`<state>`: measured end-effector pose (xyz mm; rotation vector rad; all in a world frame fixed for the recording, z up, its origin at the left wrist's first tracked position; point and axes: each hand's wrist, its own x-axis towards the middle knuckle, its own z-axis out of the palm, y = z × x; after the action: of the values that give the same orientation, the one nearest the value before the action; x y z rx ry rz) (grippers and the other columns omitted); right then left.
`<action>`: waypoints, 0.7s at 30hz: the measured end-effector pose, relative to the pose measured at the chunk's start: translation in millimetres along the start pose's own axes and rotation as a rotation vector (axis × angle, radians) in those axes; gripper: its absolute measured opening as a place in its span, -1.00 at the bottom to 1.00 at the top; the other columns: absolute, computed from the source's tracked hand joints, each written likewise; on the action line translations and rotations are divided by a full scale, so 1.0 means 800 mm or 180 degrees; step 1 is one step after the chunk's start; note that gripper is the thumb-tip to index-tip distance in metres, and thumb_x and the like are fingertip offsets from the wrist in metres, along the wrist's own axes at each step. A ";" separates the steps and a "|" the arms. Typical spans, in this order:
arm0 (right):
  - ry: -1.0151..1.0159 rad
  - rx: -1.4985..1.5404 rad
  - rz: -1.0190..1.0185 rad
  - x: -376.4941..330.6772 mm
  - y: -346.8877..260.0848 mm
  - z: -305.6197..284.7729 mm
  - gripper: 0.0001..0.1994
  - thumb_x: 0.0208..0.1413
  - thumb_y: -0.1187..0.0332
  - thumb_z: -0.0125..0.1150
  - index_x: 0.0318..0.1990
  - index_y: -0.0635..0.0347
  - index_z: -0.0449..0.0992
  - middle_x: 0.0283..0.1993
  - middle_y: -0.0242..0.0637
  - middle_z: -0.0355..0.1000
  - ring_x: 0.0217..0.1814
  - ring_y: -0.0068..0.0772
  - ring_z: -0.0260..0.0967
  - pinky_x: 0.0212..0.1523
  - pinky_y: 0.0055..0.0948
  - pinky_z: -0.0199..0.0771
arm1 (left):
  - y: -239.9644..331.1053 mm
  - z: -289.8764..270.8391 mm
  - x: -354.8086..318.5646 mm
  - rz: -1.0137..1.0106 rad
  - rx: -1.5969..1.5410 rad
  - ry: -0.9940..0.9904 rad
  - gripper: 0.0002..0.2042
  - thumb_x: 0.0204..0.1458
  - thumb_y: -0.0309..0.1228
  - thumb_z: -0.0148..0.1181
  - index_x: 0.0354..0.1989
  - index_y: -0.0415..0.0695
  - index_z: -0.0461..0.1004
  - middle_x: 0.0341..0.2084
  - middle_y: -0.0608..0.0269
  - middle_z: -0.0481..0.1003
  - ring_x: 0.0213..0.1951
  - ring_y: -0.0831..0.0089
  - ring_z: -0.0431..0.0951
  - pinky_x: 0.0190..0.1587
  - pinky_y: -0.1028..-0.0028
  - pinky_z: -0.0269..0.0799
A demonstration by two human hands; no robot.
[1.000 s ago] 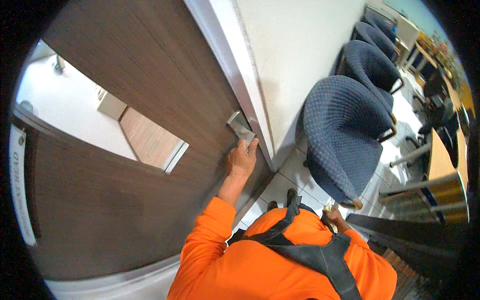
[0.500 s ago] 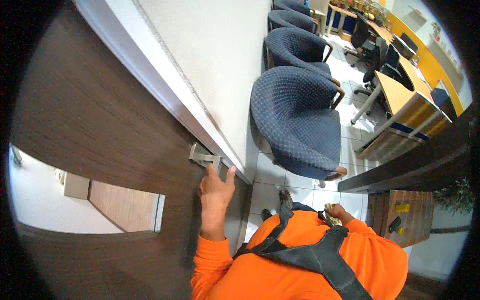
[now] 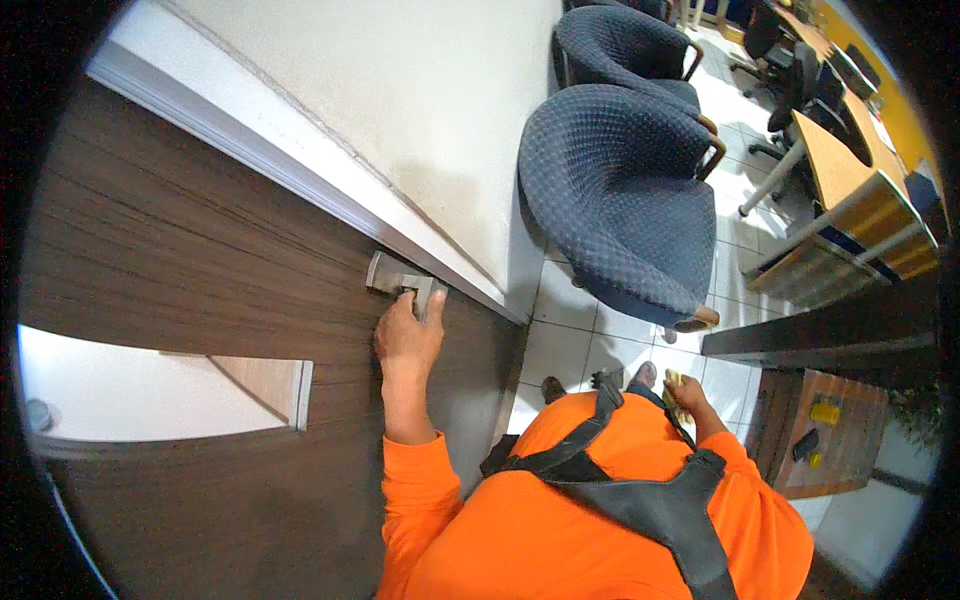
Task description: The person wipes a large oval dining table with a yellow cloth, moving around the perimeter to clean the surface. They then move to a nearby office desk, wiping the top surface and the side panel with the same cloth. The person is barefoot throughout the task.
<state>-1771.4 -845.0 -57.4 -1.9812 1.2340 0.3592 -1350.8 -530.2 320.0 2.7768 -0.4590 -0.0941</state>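
Note:
My left hand [image 3: 407,338] is closed on the metal lever handle [image 3: 400,281] of a dark brown wooden door [image 3: 190,270]. The handle's square plate sits close to the door's edge, beside the grey frame [image 3: 300,180]. My right hand [image 3: 685,392] hangs low by my side and grips a small yellow thing [image 3: 672,380], mostly hidden by the fingers. My orange sleeves and a dark chest strap fill the lower middle of the view.
The door has a narrow glass panel [image 3: 150,390] to my left. A white wall [image 3: 400,90] runs beside the frame. Two blue padded armchairs [image 3: 620,190] stand against it on white tiles. Wooden desks [image 3: 860,200] and a low wooden shelf [image 3: 820,430] lie to the right.
The view has swung so the door fills the left and the chairs sit further right. My left hand has stayed on the handle and my right hand has stayed low.

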 end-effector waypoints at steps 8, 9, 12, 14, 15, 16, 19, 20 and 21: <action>-0.0147 0.0710 0.0520 -0.031 0.124 -0.054 -0.40 0.02 -0.12 0.18 -0.13 0.37 0.55 -0.19 0.13 0.53 -0.08 0.10 0.49 -0.03 -0.13 0.45 | 0.031 0.017 0.006 -0.0473 0.0365 0.0079 -0.50 0.17 0.02 -0.02 -0.20 -0.29 0.50 -0.24 -0.27 0.52 -0.12 -0.22 0.49 -0.05 0.01 0.36; -0.0170 0.0885 0.0673 -0.038 0.139 -0.068 -0.40 0.02 -0.12 0.18 -0.13 0.37 0.55 -0.19 0.13 0.53 -0.08 0.11 0.49 -0.03 -0.13 0.45 | 0.025 0.015 -0.002 -0.0427 0.0263 0.0123 -0.50 0.17 0.02 -0.02 -0.17 -0.27 0.50 -0.22 -0.26 0.51 -0.11 -0.22 0.48 -0.05 0.01 0.36; -0.0027 0.0213 0.0734 -0.029 0.213 -0.082 -0.44 0.01 -0.07 0.20 -0.11 0.32 0.56 -0.16 0.07 0.54 -0.09 0.01 0.52 -0.04 -0.18 0.48 | 0.041 0.013 -0.012 -0.0479 0.0472 0.0264 -0.48 0.16 0.02 0.00 -0.03 -0.24 0.50 -0.13 -0.26 0.49 -0.04 -0.20 0.47 -0.01 0.07 0.37; -0.0071 -0.0025 0.0842 -0.024 0.251 -0.087 -0.43 0.01 -0.10 0.16 -0.10 0.29 0.56 -0.15 0.07 0.54 -0.07 0.04 0.50 0.00 -0.17 0.46 | 0.036 0.020 -0.006 -0.0337 0.0620 0.0482 -0.45 0.14 0.05 0.01 -0.05 -0.28 0.51 -0.15 -0.28 0.50 -0.05 -0.23 0.47 -0.01 0.07 0.38; -0.0066 0.0076 0.1101 -0.023 0.258 -0.097 -0.43 0.01 -0.10 0.14 -0.09 0.28 0.56 -0.14 0.08 0.53 -0.06 0.06 0.50 0.01 -0.17 0.45 | 0.034 0.023 -0.004 -0.0418 0.0945 0.0515 -0.43 0.14 0.06 0.00 -0.05 -0.30 0.50 -0.16 -0.30 0.50 -0.05 -0.22 0.48 -0.01 0.06 0.38; -0.0047 0.0246 0.1078 -0.023 0.266 -0.102 -0.43 0.01 -0.09 0.14 -0.10 0.29 0.56 -0.11 0.09 0.52 -0.03 0.06 0.48 0.01 -0.16 0.45 | 0.063 0.019 -0.012 -0.0435 0.1001 0.0507 -0.40 0.13 0.08 -0.01 -0.04 -0.32 0.49 -0.16 -0.32 0.50 -0.06 -0.22 0.48 0.00 0.05 0.37; 0.0004 0.0669 0.1129 -0.024 0.265 -0.128 -0.34 0.00 -0.20 0.16 -0.05 0.30 0.54 -0.05 0.11 0.49 0.00 0.04 0.47 0.01 -0.16 0.45 | 0.087 0.025 -0.017 -0.0614 0.1241 0.0566 -0.40 0.11 0.06 0.05 -0.02 -0.34 0.48 -0.09 -0.25 0.49 -0.04 -0.14 0.49 0.02 0.09 0.38; 0.0074 0.0812 0.1237 -0.020 0.268 -0.127 -0.30 0.00 -0.22 0.17 -0.02 0.34 0.51 -0.04 0.09 0.50 0.00 0.01 0.48 0.02 -0.18 0.46 | 0.093 0.030 -0.018 -0.0625 0.1213 0.0588 -0.41 0.10 0.03 0.08 0.00 -0.33 0.47 -0.07 -0.24 0.47 -0.03 -0.13 0.48 0.04 0.10 0.37; -0.0118 0.1007 0.1201 -0.018 0.252 -0.140 -0.29 0.00 -0.23 0.19 -0.01 0.32 0.51 -0.03 0.03 0.50 0.01 -0.03 0.48 0.01 -0.20 0.46 | 0.102 0.026 -0.022 -0.0661 0.1215 0.0642 -0.43 0.10 0.01 0.11 0.02 -0.33 0.46 -0.05 -0.23 0.46 -0.01 -0.11 0.47 0.05 0.10 0.37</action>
<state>-1967.7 -966.2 -65.1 -1.4687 1.5385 0.3571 -1394.3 -604.2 327.1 3.1559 -0.1467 0.2499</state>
